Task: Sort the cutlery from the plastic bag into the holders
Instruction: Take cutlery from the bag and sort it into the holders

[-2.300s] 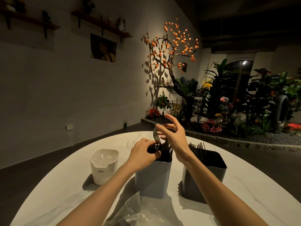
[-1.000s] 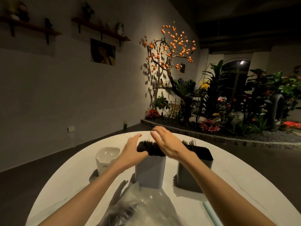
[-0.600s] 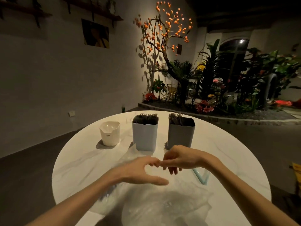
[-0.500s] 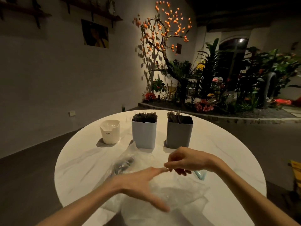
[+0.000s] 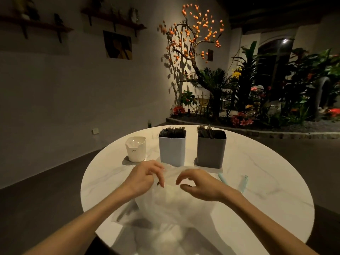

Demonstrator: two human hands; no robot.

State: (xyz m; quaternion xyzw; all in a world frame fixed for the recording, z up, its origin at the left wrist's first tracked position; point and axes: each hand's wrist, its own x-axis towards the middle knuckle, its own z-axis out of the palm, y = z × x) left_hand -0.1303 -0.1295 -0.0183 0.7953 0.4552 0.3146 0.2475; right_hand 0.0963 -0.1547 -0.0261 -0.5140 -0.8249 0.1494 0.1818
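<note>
The clear plastic bag (image 5: 171,203) lies crumpled on the round white table (image 5: 266,196), its top bulging up between my hands. My left hand (image 5: 145,178) has its fingers curled down on the bag's upper left edge and pinches the film. My right hand (image 5: 199,184) curls its fingers and thumb on the bag's upper right. Dark cutlery (image 5: 125,212) shows faintly through the bag at the lower left. Behind the bag stand a light blue holder (image 5: 172,150) full of dark cutlery, a grey holder (image 5: 211,151) with some cutlery and a small white holder (image 5: 136,150).
Two pale blue items (image 5: 243,183) lie on the table to the right of the bag. The table edge curves close on my left. A planted bed (image 5: 257,111) and a lit tree stand behind the table.
My hands left the light blue holder and dropped to the bag. My left hand went from flat and spread to curled on the film, and the bag's top has risen between my hands.
</note>
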